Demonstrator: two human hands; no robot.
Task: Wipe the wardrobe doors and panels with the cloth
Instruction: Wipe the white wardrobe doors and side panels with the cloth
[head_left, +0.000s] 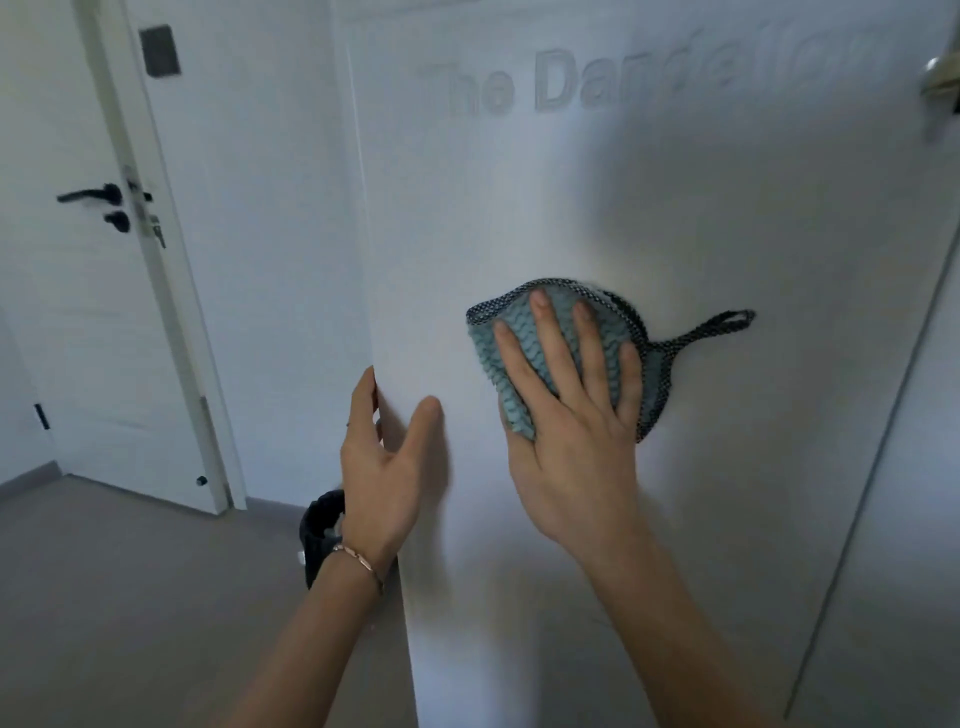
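Note:
A white wardrobe door (649, 197) stands open in front of me, with faint raised lettering near its top. My right hand (571, 415) presses a teal cloth (498, 358) with a dark dotted border flat against the door, fingers spread and straight. The cloth's hanging loop (717, 325) sticks out to the right. My left hand (384, 457) grips the door's left edge, fingers wrapped behind it and thumb on the front face. A thin bracelet sits on that wrist.
A white room door with a black lever handle (88, 196) stands at the left. A dark object (319, 530) lies on the grey floor behind the wardrobe door's edge. A metal handle (940, 78) shows at the top right. Another white panel (909, 519) adjoins on the right.

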